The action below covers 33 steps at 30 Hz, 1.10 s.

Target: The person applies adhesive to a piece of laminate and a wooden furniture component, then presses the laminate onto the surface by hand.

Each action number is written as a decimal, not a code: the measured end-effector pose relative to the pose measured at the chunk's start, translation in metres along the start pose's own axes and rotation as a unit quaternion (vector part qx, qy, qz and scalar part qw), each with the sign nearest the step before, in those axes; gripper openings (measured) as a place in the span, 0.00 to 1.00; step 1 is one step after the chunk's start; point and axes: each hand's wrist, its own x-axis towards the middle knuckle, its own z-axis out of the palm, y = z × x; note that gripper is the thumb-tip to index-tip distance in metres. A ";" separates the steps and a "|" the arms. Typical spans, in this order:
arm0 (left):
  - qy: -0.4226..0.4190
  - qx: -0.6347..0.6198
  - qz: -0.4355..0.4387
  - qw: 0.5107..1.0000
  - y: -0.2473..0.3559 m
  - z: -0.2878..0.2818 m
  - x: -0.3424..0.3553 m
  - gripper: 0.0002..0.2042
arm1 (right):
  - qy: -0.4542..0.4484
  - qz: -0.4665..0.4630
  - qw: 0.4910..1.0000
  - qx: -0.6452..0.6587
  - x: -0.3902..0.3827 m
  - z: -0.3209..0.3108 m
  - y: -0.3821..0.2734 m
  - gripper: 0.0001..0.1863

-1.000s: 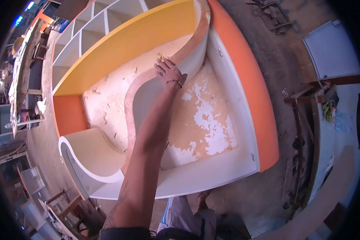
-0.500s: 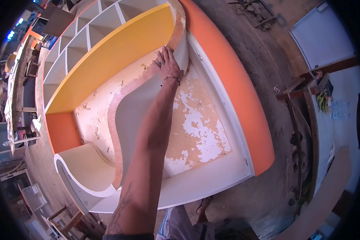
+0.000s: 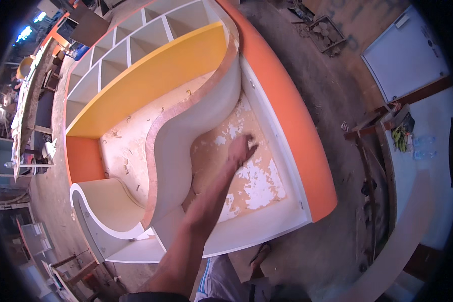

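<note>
While my left arm reaches in from the lower edge, my left hand [image 3: 241,149] is over the patchy tan-and-white base panel [image 3: 256,186] of a large furniture unit [image 3: 267,229], which fills the middle of my view just in front of my legs [image 3: 224,277]. The fingers look loosely bent, with the thumb out on the right, but they are blurred, and I cannot tell whether they pinch anything or touch the panel. The hand lies between the wavy divider [image 3: 209,118] on its left and the bulging orange side [image 3: 292,121] on its right, touching neither. The divider has a pale grey face and a brownish top edge, and it winds from the far end of the unit toward me. Beyond it stands a curved yellow panel [image 3: 156,75], with rows of white compartments [image 3: 136,48] behind that. Small scraps [image 3: 115,134] lie on the base between the divider and the yellow panel, and a curled cream piece [image 3: 105,206] sits at the near left corner. Off to the right, a pale tabletop [image 3: 430,121] carries a green bunch [image 3: 400,138] just beside some clear bottles [image 3: 424,147].
</note>
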 end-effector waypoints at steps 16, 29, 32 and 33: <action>-0.019 -0.073 -0.311 0.947 0.171 0.069 -0.561 0.21 | 0.086 -0.105 0.928 0.348 0.324 -0.035 -0.021 0.28; -0.127 -0.330 -0.207 0.912 0.233 0.123 -0.466 0.11 | 0.017 -0.196 0.758 0.622 0.486 -0.193 -0.122 0.25; -0.153 -0.362 -0.108 0.913 0.221 0.131 -0.460 0.11 | -0.007 -0.161 0.739 0.654 0.477 -0.196 -0.166 0.24; -0.164 -0.336 -0.091 0.923 0.243 0.134 -0.452 0.16 | -0.008 -0.161 0.734 0.659 0.484 -0.198 -0.169 0.24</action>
